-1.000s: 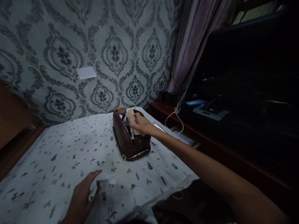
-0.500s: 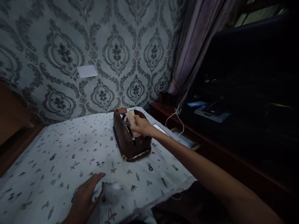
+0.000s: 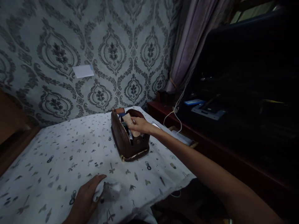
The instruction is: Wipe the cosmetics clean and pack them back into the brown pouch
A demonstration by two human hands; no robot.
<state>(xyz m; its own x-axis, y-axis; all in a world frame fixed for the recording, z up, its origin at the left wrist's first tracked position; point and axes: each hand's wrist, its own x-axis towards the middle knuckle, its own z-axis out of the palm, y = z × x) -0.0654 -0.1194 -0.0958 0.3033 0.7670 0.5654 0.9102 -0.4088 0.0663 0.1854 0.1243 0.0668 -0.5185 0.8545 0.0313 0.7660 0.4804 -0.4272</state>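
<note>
A brown zippered bag [image 3: 121,137] stands unzipped on the patterned white cloth, small items inside it. My right hand [image 3: 139,125] reaches into its top, fingers closed on a beige, flat-looking piece [image 3: 129,120] whose kind I cannot make out. A dark green rounded thing [image 3: 124,125] and something dark blue [image 3: 121,115] show beside it in the bag. Low at the left, my left hand [image 3: 87,194] rests on the cloth, its visible fingers apart beside a raised fold [image 3: 111,188]; its other fingers are hidden.
The white cloth [image 3: 77,149] covers the surface up to the wallpapered wall. A phone-like device [image 3: 156,125] lies behind my right wrist. White cables [image 3: 174,112] hang over a dark red ledge [image 3: 155,110] at the right. A brown wooden piece [image 3: 14,115] bounds the left side.
My view has shifted slightly, so everything sits a little further left. The beige piece in my right hand has tilted slightly within the bag's opening. My left hand has stayed almost still.
</note>
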